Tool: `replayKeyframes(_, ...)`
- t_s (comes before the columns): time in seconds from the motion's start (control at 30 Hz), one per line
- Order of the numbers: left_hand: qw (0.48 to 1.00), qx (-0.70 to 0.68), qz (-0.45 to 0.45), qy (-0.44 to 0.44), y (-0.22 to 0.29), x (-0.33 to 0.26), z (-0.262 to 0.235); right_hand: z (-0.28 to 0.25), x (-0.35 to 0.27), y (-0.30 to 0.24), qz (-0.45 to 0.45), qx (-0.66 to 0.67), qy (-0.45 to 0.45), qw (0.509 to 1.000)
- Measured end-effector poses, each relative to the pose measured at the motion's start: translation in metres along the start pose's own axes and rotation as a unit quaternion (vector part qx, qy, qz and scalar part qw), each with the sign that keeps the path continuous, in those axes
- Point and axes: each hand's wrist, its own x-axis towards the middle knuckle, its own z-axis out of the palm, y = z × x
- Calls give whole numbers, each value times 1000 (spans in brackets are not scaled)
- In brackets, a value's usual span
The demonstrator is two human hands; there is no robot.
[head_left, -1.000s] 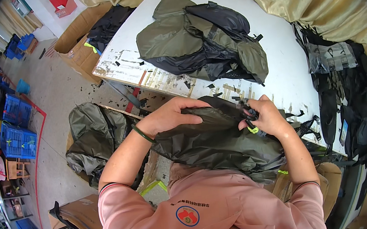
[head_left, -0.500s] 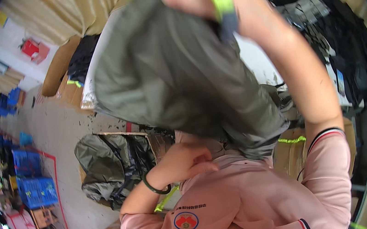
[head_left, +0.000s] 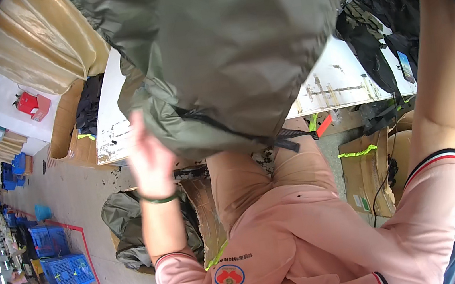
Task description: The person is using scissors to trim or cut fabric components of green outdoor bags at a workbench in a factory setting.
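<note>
A large olive-green fabric bag (head_left: 237, 43), thin and loosely creased, hangs in front of me over the white table. A black strap with a dark buckle (head_left: 288, 144) trails from its lower edge, beside a small red tab (head_left: 324, 126). My left hand (head_left: 150, 155) is raised at the bag's lower left edge. Motion smears its fingers, so whether they grip the cloth does not show. My right forearm (head_left: 442, 68) reaches up along the right side, and the hand is cut off beyond the top of the picture.
The white table (head_left: 335, 87) has dark scuffs. Black bags (head_left: 379, 24) are heaped on its right side. Below stand an open cardboard box (head_left: 367, 175) with a yellow-green strip and another holding olive-green cloth (head_left: 130, 229). Blue crates (head_left: 66, 272) stand at far left.
The bag has been lifted up and away from my lap, and its strap now hangs free. My right hand has left the picture; my left has moved from my waist to the bag's left edge.
</note>
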Motion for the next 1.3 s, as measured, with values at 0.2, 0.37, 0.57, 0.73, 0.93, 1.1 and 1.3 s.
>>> replayKeyframes(0.2, 979, 126, 158, 40, 160, 3, -13, -112, -135, 25, 175, 105, 66, 977)
replayKeyframes(0.37, 742, 666, 44, 64, 138, 15, -63, -131, -380, -23, 558, 53, -202, 803)
replayKeyframes(0.57, 638, 729, 124, -216, -17, 44, -9, -147, -486, -35, 617, 65, -299, 725)
replayKeyframes(0.73, 612, 593, 113, -511, -165, 44, 80, -154, -483, -23, 482, 11, -361, 798)
replayKeyframes(0.93, 676, 509, -161, -508, -248, 48, 102, -170, -442, -10, 384, -88, -442, 806)
replayKeyframes(1.1, 699, 392, -393, -450, -248, 50, 89, -173, -363, 19, 257, -174, -415, 855)
replayKeyframes(1.3, 729, 326, -455, -393, -238, 42, 88, -149, -310, 37, 182, -226, -507, 812)
